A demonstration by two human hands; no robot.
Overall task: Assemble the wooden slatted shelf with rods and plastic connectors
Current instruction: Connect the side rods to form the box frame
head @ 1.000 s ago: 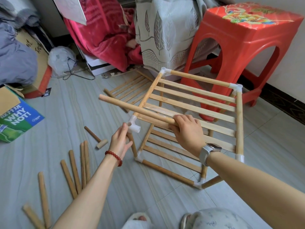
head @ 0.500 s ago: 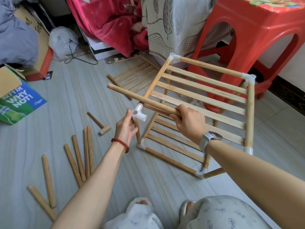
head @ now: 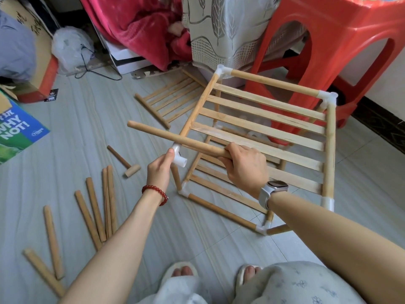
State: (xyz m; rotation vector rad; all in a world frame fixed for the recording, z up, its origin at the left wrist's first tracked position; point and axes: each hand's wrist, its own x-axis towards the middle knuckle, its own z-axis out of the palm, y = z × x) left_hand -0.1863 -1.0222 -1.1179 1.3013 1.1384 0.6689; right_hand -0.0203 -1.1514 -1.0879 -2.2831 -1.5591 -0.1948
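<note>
Shelf (head: 258, 119) near corner: left hand (head: 158, 170) grips, seemingly, connector (head: 179, 155); right hand (head: 245, 165) grips rod (head: 175, 138) above it.

I see pale tan wood on the shelf (head: 263, 128) and loose rods (head: 94, 209) | white connectors (head: 178, 153) | red stool (head: 328, 40) | pale grey streaked floor (head: 76, 128) | crimson blanket (head: 140, 25) | white leaf-print cloth (head: 221, 25) | red bead bracelet (head: 155, 193) | green-and-blue box (head: 15, 137)
</note>
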